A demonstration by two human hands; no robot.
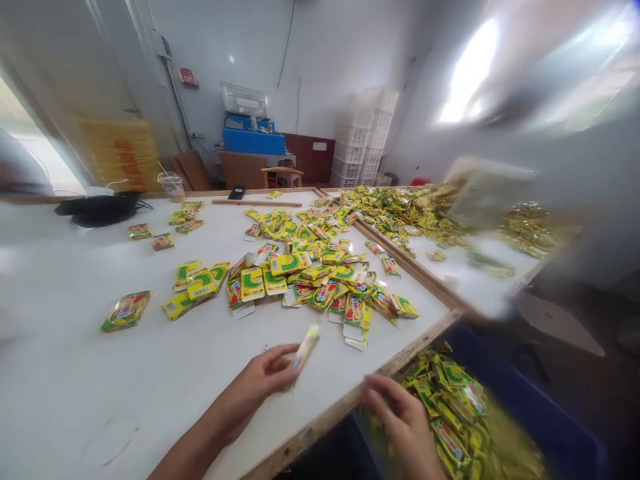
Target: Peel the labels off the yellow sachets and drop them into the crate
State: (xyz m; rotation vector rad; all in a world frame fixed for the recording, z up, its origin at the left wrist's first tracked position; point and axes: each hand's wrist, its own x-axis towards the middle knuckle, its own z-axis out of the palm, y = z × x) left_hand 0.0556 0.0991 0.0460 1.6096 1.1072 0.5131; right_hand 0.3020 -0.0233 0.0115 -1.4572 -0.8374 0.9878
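My left hand point(260, 377) pinches a small yellow carton point(305, 350) between thumb and fingers, tilted up just over the white table point(200, 393). At the table's wooden front edge, my right hand point(403, 420) is loosely curled and slightly blurred. Nothing shows between its fingers. Beyond the hands lies a loose pile of yellow-green printed cartons point(295, 263), some with white end flaps sticking out. Below the edge, to the right, a blue bin point(565, 413) holds many yellow packets point(450, 407), partly behind my right hand.
A wooden strip point(405, 257) divides the table; beyond it lies a heap of shiny yellow packets point(415, 213). On the left are a single carton point(127, 311), a black bag-like item point(100, 208) and a plastic cup point(171, 185). White crates point(357, 143) stand stacked behind.
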